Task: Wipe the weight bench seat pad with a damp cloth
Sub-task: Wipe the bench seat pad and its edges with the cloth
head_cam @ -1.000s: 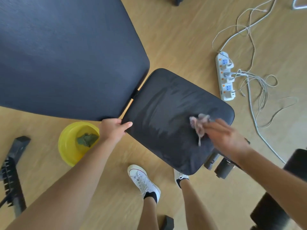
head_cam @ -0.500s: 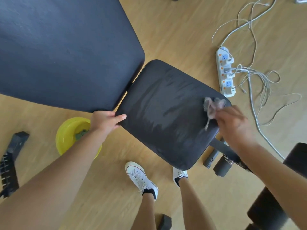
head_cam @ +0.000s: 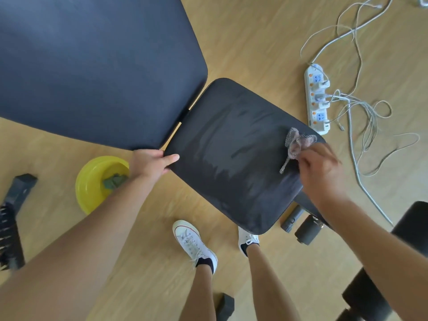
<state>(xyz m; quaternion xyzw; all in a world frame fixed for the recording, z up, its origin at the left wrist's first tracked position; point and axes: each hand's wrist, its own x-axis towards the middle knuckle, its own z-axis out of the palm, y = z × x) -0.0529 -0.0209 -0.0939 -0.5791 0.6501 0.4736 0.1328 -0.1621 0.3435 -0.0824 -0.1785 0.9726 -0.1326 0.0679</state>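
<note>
- Two hands are at work: my left hand (head_cam: 151, 163) clamps the near-left corner of the seat pad (head_cam: 231, 158), thumb on top, steadying it, just as it did a second ago.
- My right hand (head_cam: 318, 169) pinches the bunched cloth (head_cam: 297, 143) tight between its fingertips, a loose tail trailing on the pad.
- Since a second ago I have swept the cloth from the middle-right of the pad out to its far-right corner, close to the edge nearest the power strip (head_cam: 317, 104).
- Damp streaks show across the pad's middle; I judge the near-right corner still looks dry, so that comes next.
- The yellow bowl (head_cam: 92, 184) sits on the floor, off the pad's left side.
</note>
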